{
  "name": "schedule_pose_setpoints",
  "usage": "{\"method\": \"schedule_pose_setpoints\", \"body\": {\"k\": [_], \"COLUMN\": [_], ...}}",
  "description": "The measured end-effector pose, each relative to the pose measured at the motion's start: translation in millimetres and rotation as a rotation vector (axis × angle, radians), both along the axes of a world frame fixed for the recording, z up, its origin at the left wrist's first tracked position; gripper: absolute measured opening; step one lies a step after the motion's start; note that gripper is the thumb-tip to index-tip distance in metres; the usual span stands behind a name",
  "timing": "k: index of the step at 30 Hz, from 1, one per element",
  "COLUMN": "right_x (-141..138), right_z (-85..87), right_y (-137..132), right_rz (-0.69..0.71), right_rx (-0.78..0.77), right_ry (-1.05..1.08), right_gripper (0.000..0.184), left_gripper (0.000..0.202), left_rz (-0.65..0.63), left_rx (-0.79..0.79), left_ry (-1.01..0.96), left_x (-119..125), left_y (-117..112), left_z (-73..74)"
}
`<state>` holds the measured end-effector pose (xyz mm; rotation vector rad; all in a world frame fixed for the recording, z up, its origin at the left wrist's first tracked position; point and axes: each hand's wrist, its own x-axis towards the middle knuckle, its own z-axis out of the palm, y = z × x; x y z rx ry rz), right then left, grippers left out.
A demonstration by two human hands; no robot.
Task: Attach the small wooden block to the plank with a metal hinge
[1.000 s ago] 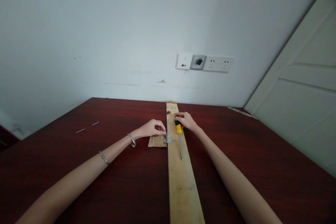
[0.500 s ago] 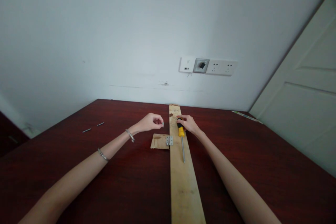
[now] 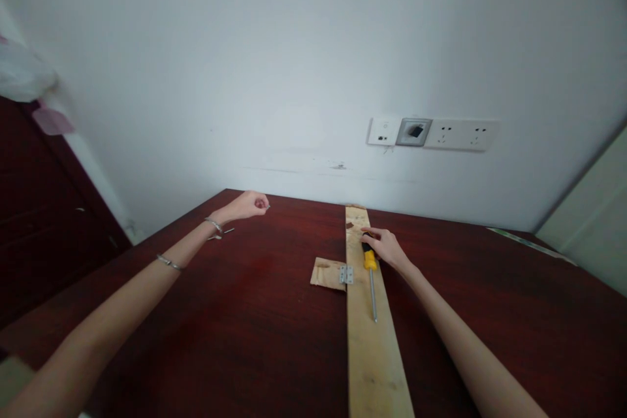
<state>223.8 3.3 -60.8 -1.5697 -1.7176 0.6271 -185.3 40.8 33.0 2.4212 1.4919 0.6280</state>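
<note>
Screwdriver (image 3: pixel 369 260) held over the plank (image 3: pixel 377 359)

The handle is gripped by the right hand (image 3: pixel 385 247), with the tip pointed to the near side. At the table's (image 3: pixel 264 339) far left, a tiny object (image 3: pixel 268 207), too small to identify, is pinched by the left hand (image 3: pixel 249 204). A hinge (image 3: pixel 346 274) is set across the plank's left edge and a wooden block (image 3: pixel 326 273).

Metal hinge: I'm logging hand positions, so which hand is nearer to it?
Right. The right hand holds the screwdriver just beyond the hinge, to its right; the left hand is farther off, beyond it leftward.
</note>
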Motion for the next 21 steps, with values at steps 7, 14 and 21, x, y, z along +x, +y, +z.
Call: {"method": "schedule_pose_setpoints", "body": {"k": [7, 14, 21], "right_x": [-1, -1, -1], "right_z": [-1.8, -1.0, -1.5], "right_y": [1, -1, -1], "right_rz": [-0.02, -0.028, -0.013], "right_rx": [0.02, 0.037, 0.024], "right_ry": [-0.076, -0.068, -0.063], "right_gripper": [0.047, 0.044, 0.045], "left_gripper": [0.013, 0.013, 0.013], "left_rz": [0.263, 0.33, 0.338], "left_rx": [-0.076, -0.176, -0.176], "left_ry": [0.498, 0.559, 0.59], "left_x": [-97, -121, -119], "left_y": [22, 17, 17], "left_z": [-25.5, -52.2, -51.5]}}
